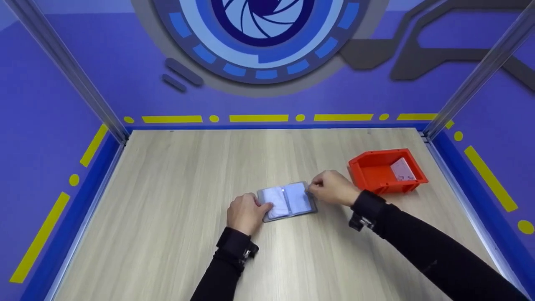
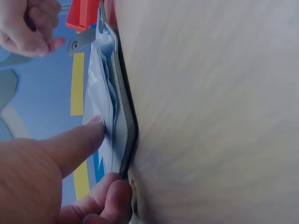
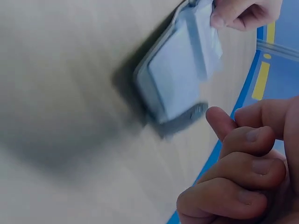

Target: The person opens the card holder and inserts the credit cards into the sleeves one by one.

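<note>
a pale wood-grain table top (image 1: 167,209) carries an open grey card-holder wallet with clear plastic sleeves (image 1: 287,200) near its middle, and a small orange plastic bin (image 1: 372,171) well apart toward the right edge.

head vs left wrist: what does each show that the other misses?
Head only: the whole wooden table, the card leaning inside the orange bin, both black sleeves, and the card holder lying open like a book.

Left wrist only: the holder edge-on, its clear sleeves stacked over the grey cover, the left thumb pressing on a sleeve, a finger curled under the cover's edge.

Both: the left hand on the holder's left side, the right hand at its snap tab, fingers curled, and a part of the bin.
</note>
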Demonstrator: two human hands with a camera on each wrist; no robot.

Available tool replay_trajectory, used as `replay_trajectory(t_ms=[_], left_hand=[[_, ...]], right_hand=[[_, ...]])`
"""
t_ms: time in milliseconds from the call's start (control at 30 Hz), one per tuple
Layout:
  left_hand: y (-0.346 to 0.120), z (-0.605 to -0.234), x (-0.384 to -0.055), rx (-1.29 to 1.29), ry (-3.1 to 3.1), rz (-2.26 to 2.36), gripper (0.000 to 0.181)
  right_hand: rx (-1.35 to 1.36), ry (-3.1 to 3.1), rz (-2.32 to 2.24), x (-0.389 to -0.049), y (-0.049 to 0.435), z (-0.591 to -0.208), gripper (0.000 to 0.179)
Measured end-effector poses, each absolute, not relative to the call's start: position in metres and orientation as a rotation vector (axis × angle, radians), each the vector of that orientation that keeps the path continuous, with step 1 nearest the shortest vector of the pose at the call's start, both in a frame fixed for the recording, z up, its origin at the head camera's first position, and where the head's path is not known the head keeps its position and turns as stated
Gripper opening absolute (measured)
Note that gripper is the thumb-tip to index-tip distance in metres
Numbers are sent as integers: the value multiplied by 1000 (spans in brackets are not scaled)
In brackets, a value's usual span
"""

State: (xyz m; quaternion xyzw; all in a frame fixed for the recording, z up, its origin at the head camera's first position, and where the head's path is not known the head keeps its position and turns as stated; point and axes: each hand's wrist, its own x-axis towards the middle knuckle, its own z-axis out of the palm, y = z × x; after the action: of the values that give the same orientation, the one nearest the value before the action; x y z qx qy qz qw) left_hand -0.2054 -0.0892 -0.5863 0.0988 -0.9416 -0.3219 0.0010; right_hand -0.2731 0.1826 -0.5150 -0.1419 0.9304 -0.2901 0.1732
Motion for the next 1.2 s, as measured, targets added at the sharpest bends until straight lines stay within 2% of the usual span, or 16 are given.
replay_trajectory(t_ms=[267, 500, 833, 967, 1200], left_hand=[[-90, -587, -204, 319, -2958, -1034, 41], [-90, -589, -204, 292, -2934, -1054, 42], [-90, -588, -204, 301, -2940, -1069, 42], [-90, -588, -204, 306, -2940, -1072, 42], [-90, -587, -204, 317, -2942, -1078, 42]], right_hand=[[-262, 2774, -743, -295, 249, -478, 32], [-82, 2875, -549, -322, 315, -457, 31], [132, 2787, -406, -339, 388, -464, 37], [176, 2801, -346, -337, 402, -472, 37], [277, 2767, -360, -332, 414, -485, 50]])
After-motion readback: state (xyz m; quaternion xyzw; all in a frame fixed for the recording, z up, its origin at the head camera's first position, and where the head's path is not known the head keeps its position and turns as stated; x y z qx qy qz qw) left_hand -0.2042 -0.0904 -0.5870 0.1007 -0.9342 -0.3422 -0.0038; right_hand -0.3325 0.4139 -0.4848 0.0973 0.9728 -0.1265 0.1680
